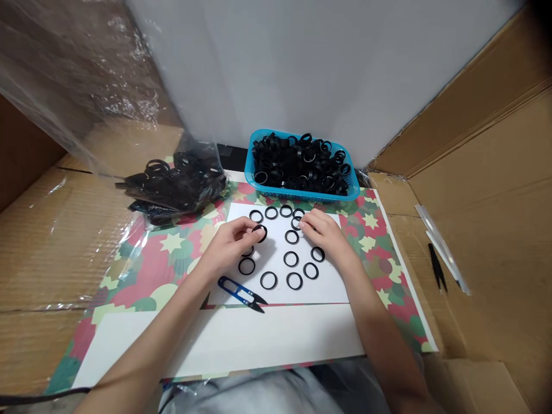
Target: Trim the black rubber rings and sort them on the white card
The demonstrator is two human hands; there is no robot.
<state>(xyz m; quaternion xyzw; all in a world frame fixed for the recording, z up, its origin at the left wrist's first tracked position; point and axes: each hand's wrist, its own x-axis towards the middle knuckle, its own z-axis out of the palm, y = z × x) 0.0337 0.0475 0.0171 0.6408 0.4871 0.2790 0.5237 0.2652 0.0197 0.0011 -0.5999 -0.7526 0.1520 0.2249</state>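
Cardboard panels stand to the right, and a pale wall closes the far side. Before it lies a camouflage-patterned board, with a clear plastic bag of black pieces at far left and a blue basket heaped with black rings at the far middle. On the board, a white sheet gives a plain ground where dark rims should read easily. Both hands work over it: the left hand pinches one black ring between thumb and finger, a light hold that probably suits such a thin band, since squeezing harder might flex it. The right hand has its fingertips at another ring on the sheet's far part; whether they grip it or merely touch it, I cannot tell. More rings lie flat around and between the hands, so low wrists could sweep them; lifting straight up seems safer. Blue-handled snips rest at the sheet's near left edge, blades toward the right, best given a wide berth by the left forearm. Black tweezers lie well apart, at right.
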